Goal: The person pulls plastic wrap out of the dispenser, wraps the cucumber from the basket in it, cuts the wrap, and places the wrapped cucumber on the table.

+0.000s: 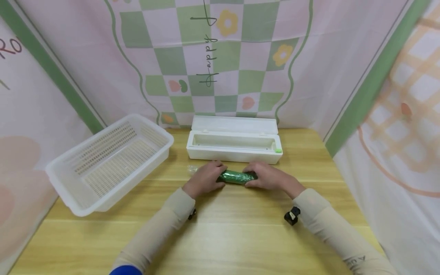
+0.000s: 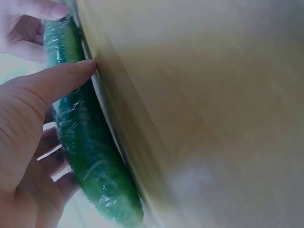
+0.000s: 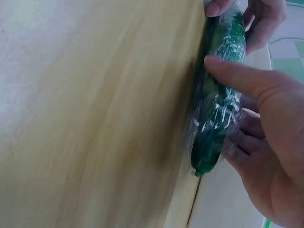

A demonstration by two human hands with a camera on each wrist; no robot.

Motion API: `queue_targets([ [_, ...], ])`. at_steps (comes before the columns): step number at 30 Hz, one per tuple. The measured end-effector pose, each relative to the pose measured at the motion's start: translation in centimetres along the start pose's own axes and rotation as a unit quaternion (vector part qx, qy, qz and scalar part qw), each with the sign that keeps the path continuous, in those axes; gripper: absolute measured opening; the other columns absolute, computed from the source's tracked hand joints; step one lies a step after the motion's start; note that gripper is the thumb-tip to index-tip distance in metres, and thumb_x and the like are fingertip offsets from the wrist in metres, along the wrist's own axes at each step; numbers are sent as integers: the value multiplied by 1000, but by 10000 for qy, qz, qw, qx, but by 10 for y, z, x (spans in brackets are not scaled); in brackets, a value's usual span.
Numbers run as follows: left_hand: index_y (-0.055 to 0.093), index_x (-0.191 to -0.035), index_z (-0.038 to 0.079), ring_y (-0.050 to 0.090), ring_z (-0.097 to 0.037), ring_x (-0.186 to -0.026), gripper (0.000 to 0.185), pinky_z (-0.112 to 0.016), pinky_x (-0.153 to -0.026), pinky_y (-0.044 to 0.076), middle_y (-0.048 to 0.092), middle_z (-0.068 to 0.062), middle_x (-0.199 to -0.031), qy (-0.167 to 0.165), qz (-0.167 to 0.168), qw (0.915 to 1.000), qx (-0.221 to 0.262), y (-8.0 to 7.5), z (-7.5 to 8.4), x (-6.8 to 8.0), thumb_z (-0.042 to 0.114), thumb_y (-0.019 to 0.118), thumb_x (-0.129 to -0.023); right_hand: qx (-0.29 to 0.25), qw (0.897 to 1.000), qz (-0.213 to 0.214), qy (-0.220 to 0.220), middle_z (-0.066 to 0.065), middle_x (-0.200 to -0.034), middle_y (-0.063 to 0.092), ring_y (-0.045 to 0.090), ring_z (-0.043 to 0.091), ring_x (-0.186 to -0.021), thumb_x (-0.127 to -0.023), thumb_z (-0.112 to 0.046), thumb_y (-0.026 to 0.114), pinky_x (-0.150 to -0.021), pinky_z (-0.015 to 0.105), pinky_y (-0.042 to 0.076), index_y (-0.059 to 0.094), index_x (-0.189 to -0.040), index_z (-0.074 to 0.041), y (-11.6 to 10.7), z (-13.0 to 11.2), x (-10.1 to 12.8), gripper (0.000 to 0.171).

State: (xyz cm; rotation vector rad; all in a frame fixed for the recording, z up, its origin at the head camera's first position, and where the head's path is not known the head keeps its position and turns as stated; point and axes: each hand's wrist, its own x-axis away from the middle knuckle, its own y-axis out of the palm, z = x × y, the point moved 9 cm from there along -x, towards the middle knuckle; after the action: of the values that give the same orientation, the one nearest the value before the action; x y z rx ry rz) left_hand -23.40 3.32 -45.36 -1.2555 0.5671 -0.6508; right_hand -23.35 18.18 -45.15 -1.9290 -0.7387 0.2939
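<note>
A dark green cucumber [image 1: 237, 177], wrapped in clear, shiny cling film, lies crosswise between the two hands on the wooden table. My left hand [image 1: 206, 177] holds its left part, with the thumb [image 2: 71, 78] on the near side and the fingers behind. My right hand [image 1: 269, 176] grips the other part the same way, thumb [image 3: 232, 73] across the wrapped skin. In the right wrist view the film [image 3: 192, 126] is wrinkled and sticks out past the cucumber's edge. Some loose film [image 1: 192, 168] shows beside the left hand.
Just behind the hands stands a long white box [image 1: 233, 154], its lid [image 1: 235, 125] raised and a small green piece [image 1: 278, 150] at its right end. A white slotted basket [image 1: 132, 187] sits at the left. Patterned cloth [image 1: 165, 61] hangs behind the table [image 1: 233, 236].
</note>
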Motion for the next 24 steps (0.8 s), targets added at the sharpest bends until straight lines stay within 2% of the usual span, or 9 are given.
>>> queue_targets([
  [4, 62, -139, 4, 67, -26, -117, 55, -40, -102, 60, 68, -11, -131, 11, 150, 9999, 43, 0, -1, 1, 30, 81, -95, -306, 9994, -153, 33, 6, -121, 75, 67, 18, -110, -93, -34, 82, -98, 43, 58, 74, -126, -7, 1, 3, -1, 43],
  [7, 64, -134, 5, 69, -25, -112, 48, -39, -98, 61, 69, -10, -126, 175, 311, 9994, 41, -3, 0, 2, 27, 81, -95, -494, 9985, -213, 46, 7, -123, 75, 68, 19, -111, -94, -38, 81, -100, 44, 59, 73, -128, -7, 1, 7, 0, 47],
  [11, 67, -127, 5, 71, -24, -107, 41, -38, -94, 62, 72, -10, -123, 437, 499, 9978, -73, -9, 2, 6, 26, 81, -95, -1010, 9941, -316, 221, 10, -127, 74, 71, 23, -114, -94, -40, 81, -102, 43, 61, 69, -135, -3, -1, 17, 5, 56],
  [14, 68, -126, 5, 72, -23, -105, 40, -36, -93, 63, 73, -10, -122, 513, 605, 9968, -99, -13, 1, 9, 26, 81, -94, -1402, 9886, -401, 373, 14, -131, 73, 71, 27, -118, -95, -40, 80, -105, 44, 60, 65, -138, 1, -4, 24, 10, 62],
  [17, 68, -126, 5, 73, -22, -105, 40, -35, -93, 63, 74, -9, -120, 525, 699, 9961, -88, -17, -1, 13, 26, 81, -94, -1495, 9871, -463, 338, 15, -132, 73, 72, 26, -118, -97, -40, 77, -106, 42, 60, 65, -138, 2, -8, 26, 13, 60],
  [19, 68, -127, 5, 72, -22, -105, 41, -35, -93, 63, 74, -9, -121, 532, 773, 9955, -101, -20, -2, 16, 26, 81, -94, -1470, 9873, -521, 298, 11, -126, 76, 73, 21, -111, -98, -41, 76, -100, 37, 62, 69, -134, -1, -9, 27, 14, 55],
  [21, 68, -128, 5, 72, -23, -106, 42, -36, -93, 63, 74, -10, -122, 562, 873, 9945, -136, -22, -2, 18, 26, 81, -93, -1423, 9875, -621, 253, 5, -110, 79, 71, 14, -94, -98, -41, 76, -85, 30, 63, 75, -125, -7, -8, 27, 14, 44],
  [24, 68, -129, 5, 72, -23, -107, 44, -36, -93, 63, 73, -10, -122, 624, 1009, 9927, -201, -27, -1, 21, 26, 81, -93, -1440, 9866, -740, 186, -3, -87, 74, 60, 7, -73, -97, -39, 77, -65, 22, 53, 81, -110, -15, -5, 26, 13, 28],
])
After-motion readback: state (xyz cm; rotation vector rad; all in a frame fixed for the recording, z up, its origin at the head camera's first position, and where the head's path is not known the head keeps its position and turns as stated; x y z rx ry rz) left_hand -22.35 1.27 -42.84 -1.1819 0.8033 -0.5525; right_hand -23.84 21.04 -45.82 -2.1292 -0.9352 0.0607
